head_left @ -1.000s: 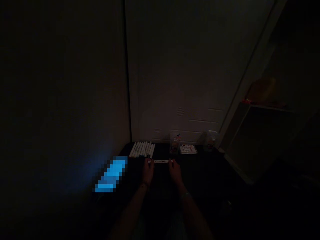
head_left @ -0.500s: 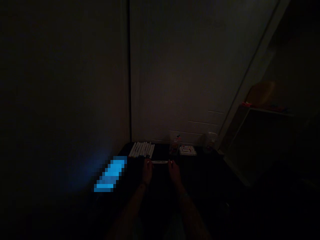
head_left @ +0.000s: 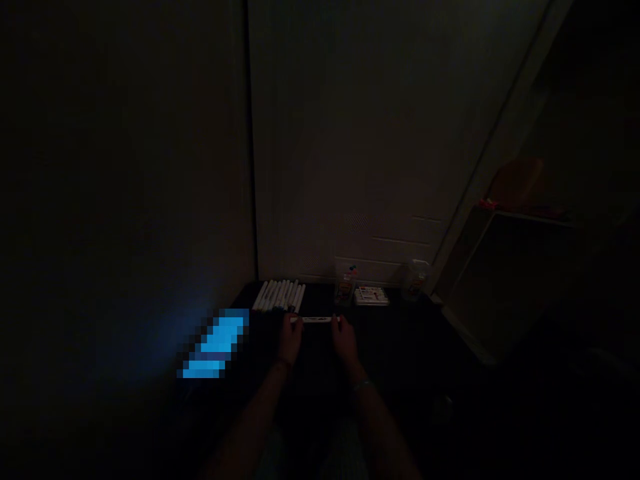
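Observation:
A white marker [head_left: 317,319] with dark print lies level between my two hands above the dark table. Its left end is pinched by my left hand [head_left: 291,339]. My right hand [head_left: 345,338] grips the right end in the same way. Just beyond my left hand, a row of white markers [head_left: 280,295] lies side by side, slightly slanted. The dim light hides the fine detail of the fingers and the marker's tips.
A clear container [head_left: 345,288] with a few coloured items stands behind my right hand, beside a flat white case [head_left: 371,296]. Further right is another clear cup [head_left: 415,280]. A blurred, glowing blue screen [head_left: 216,343] is at left. Walls stand close behind the table [head_left: 400,333].
The whole view has shifted slightly, so everything appears a little further left and up. Both hands keep hold of the marker in the same pose.

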Demonstrator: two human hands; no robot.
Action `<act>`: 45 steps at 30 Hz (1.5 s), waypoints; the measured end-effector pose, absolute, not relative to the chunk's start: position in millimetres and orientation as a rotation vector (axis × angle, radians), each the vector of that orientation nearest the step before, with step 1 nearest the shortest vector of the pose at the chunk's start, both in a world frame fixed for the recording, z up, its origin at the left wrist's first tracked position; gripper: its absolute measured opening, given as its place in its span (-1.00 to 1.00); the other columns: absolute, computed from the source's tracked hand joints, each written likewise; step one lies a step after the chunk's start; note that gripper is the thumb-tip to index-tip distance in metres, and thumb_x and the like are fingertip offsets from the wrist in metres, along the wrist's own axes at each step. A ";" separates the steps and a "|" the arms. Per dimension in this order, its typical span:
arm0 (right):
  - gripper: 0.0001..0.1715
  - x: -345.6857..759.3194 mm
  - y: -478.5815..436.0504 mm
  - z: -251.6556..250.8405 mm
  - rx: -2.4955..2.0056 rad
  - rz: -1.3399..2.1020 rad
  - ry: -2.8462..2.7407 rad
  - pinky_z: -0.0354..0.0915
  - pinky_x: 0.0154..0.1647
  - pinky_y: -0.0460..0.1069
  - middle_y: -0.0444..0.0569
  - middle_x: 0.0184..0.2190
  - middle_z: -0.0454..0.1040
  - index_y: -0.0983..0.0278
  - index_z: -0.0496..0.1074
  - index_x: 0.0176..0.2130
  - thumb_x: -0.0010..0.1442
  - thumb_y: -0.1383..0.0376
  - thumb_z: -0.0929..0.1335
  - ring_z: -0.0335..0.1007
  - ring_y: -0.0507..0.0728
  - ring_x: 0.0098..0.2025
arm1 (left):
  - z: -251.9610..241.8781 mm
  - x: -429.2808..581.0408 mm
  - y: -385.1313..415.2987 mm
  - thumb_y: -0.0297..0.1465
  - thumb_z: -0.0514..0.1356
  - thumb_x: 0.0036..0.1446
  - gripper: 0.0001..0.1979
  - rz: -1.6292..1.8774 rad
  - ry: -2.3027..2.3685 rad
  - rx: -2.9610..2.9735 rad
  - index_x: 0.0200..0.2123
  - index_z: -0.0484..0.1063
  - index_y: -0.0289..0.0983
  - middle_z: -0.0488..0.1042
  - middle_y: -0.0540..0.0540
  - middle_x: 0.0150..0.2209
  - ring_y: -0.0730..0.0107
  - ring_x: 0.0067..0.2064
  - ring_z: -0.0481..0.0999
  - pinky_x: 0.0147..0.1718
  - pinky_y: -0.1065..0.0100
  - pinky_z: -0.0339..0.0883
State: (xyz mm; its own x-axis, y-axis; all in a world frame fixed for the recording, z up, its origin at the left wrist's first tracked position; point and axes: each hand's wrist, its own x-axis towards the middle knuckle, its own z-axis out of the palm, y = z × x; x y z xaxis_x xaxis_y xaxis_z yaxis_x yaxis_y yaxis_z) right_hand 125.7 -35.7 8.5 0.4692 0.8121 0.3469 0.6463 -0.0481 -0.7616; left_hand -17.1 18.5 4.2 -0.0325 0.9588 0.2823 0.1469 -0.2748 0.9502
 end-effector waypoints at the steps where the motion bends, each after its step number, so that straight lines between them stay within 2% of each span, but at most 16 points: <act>1: -0.54 125.9 -35.5 8.0 -1.768 0.217 -1.246 0.09 -0.46 -0.16 -0.03 -0.45 0.43 0.26 0.33 -0.37 0.19 0.06 0.06 0.34 0.03 -0.43 | 4.8 -17.2 18.0 -0.22 0.00 -0.03 -0.77 1.389 1.206 1.504 -0.34 0.23 -0.23 0.29 0.06 -0.55 0.48 -0.49 0.30 -0.45 0.43 0.16; 15: -0.55 125.3 -38.3 13.3 -1.775 0.253 -1.232 0.09 -0.44 -0.15 -0.02 -0.44 0.43 0.27 0.34 -0.35 0.20 0.07 0.07 0.32 0.03 -0.42 | 12.3 -16.9 11.2 -0.24 -0.05 0.01 -0.80 1.375 1.230 1.490 -0.36 0.21 -0.22 0.28 0.06 -0.55 0.49 -0.50 0.27 -0.46 0.44 0.14; 32: -0.56 125.4 -37.7 11.8 -1.773 0.240 -1.236 0.09 -0.44 -0.15 -0.01 -0.43 0.42 0.27 0.34 -0.35 0.19 0.07 0.08 0.33 0.04 -0.40 | 4.7 -16.8 17.7 -0.19 -0.14 0.07 -0.72 1.418 1.170 1.436 -0.40 0.22 -0.24 0.27 0.05 -0.54 0.52 -0.51 0.26 -0.45 0.45 0.14; 39: -0.55 125.2 -37.3 11.7 -1.776 0.247 -1.231 0.10 -0.43 -0.15 -0.01 -0.43 0.42 0.27 0.34 -0.35 0.20 0.06 0.07 0.33 0.03 -0.40 | 11.0 -17.7 13.6 -0.18 -0.11 0.05 -0.72 1.376 1.216 1.422 -0.41 0.24 -0.24 0.28 0.04 -0.56 0.51 -0.52 0.26 -0.47 0.45 0.13; 45: -0.55 125.3 -38.2 12.9 -1.789 0.249 -1.234 0.10 -0.42 -0.14 0.00 -0.41 0.43 0.27 0.35 -0.33 0.19 0.06 0.07 0.34 0.04 -0.39 | 13.0 -18.6 12.3 -0.23 -0.06 0.01 -0.79 1.353 1.222 1.475 -0.40 0.23 -0.23 0.28 0.06 -0.56 0.50 -0.51 0.27 -0.47 0.45 0.14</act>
State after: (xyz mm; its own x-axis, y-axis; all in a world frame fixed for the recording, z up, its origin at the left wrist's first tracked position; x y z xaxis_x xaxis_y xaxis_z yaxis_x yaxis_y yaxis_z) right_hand 125.3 -38.2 12.9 0.4772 0.8212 0.3128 0.6353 -0.0764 -0.7685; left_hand -18.6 12.3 13.0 -0.0274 0.9694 0.2440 0.1447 -0.2377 0.9605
